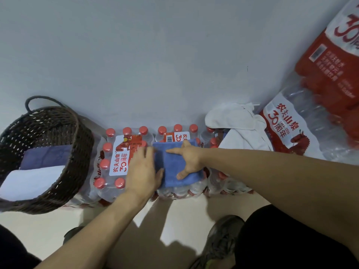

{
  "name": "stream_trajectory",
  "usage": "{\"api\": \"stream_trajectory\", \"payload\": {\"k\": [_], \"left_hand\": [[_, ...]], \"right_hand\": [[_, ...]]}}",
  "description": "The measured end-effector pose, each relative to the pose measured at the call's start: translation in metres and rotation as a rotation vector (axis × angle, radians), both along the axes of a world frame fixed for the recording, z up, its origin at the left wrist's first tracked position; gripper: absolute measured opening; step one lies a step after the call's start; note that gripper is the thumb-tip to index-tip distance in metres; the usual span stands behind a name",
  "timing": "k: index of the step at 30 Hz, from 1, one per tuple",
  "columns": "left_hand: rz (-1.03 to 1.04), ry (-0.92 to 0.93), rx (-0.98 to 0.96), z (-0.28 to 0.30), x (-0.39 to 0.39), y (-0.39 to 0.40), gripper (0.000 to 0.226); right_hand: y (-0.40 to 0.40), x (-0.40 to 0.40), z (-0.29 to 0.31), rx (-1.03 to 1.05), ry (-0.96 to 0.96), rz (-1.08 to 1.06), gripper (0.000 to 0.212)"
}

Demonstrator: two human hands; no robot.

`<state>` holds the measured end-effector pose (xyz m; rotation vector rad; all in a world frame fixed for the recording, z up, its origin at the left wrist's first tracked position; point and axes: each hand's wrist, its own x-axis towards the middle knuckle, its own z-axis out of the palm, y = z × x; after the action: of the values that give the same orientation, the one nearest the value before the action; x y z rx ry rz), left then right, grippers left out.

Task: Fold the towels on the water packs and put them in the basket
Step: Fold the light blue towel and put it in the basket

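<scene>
- Nearest the camera, below the blue towel (174, 164), are the person's dark-clad knees and a grey shoe (223, 239) on the pale floor (48, 230).
- Both bare forearms reach forward from there to the blue towel, which lies folded into a thick rectangle on top of the middle water pack (174, 189).
- Left hand (142, 169) sits at the towel's left edge; its grip is loose, fingers fairly straight and lying along that edge, thumb touching the towel's near left side.
- Right hand (189, 158) lies flat on top of the towel; its grip is wide and holds nothing, index finger stretched leftward across the cloth and thumb pressing near the towel's front edge.
- Left of the towel stands another water pack (114, 162) with red caps and a red-and-white label.
- Further left of the towel is the dark woven basket (77, 152), with a folded purple towel (46, 158) and a folded white towel (33, 181) inside.
- Right of the blue towel and behind it, a crumpled white towel (239, 127) lies heaped on a further pack against the wall.
- Far right of the towel, two large packs (303, 121) lean at an angle.
</scene>
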<state>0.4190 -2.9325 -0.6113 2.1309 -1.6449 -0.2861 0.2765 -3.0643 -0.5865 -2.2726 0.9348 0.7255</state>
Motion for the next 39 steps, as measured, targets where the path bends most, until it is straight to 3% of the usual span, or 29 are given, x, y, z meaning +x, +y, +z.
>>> {"api": "stream_trajectory", "payload": {"k": [2, 5, 7, 11, 13, 21, 26, 29, 33, 39], "left_hand": [[-0.226, 0.016, -0.1, -0.001, -0.012, -0.005, 0.05], [-0.275, 0.102, 0.15, -0.019, -0.021, -0.006, 0.058], [-0.274, 0.007, 0.237, -0.038, -0.019, -0.002, 0.062], [-0.267, 0.024, 0.2, -0.054, -0.017, -0.003, 0.063], [-0.256, 0.026, 0.193, -0.057, -0.017, -0.005, 0.063], [-0.246, 0.037, 0.204, -0.057, -0.016, -0.005, 0.063], [-0.247, 0.046, 0.224, -0.054, -0.015, -0.005, 0.062], [-0.251, 0.027, 0.245, -0.053, -0.014, -0.006, 0.062], [-0.257, 0.019, 0.267, -0.053, -0.016, -0.005, 0.064], [-0.279, 0.03, 0.277, -0.047, -0.014, -0.005, 0.065]], "right_hand": [[0.0, -0.009, 0.005, 0.068, -0.146, -0.094, 0.091], [0.003, -0.025, 0.005, 0.056, -0.427, -0.36, 0.04], [0.007, -0.036, 0.001, -0.065, -0.405, -0.506, 0.008], [0.022, -0.055, -0.007, 0.184, -0.283, -0.68, 0.046], [0.027, -0.062, -0.008, 0.185, -0.296, -0.718, 0.062], [0.033, -0.067, -0.001, 0.277, -0.27, -0.752, 0.035], [0.039, -0.066, 0.0, 0.275, -0.593, -0.747, 0.018], [0.042, -0.069, -0.006, 0.388, -0.525, -0.818, 0.022], [0.046, -0.073, -0.017, 0.36, -0.315, -1.006, 0.034], [0.045, -0.063, -0.016, 0.37, -0.284, -1.191, 0.031]]}}
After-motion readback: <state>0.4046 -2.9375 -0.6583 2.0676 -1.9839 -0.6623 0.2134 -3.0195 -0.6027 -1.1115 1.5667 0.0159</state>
